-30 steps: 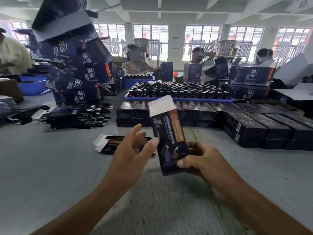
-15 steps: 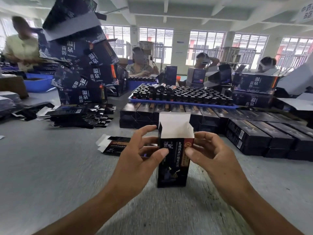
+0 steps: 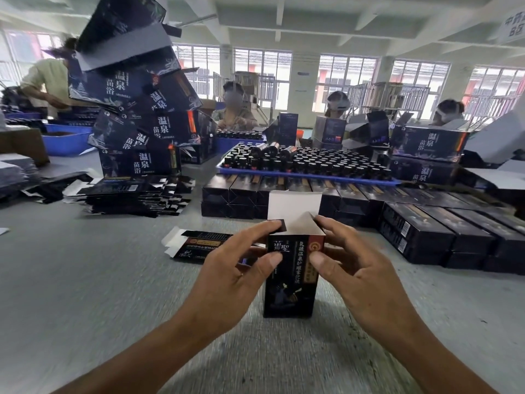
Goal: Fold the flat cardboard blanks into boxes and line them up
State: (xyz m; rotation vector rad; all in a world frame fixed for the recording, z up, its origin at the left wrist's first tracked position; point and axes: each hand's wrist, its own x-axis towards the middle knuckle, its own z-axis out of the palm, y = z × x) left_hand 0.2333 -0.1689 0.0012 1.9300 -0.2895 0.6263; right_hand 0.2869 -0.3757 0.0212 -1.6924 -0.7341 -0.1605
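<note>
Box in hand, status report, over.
Both hands, left and right, grip the upright box. Top flap still open, side flaps folding in. Nothing in the way.

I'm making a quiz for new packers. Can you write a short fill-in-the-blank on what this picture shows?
1. The box between the left hand and right hand stands ____ on the table.
2. Its white top flap is ____.
3. A flat blank lies to the box's ____.
4. The bottles sit in a tray coloured ____.

Missing words: upright; open; left; blue
</note>
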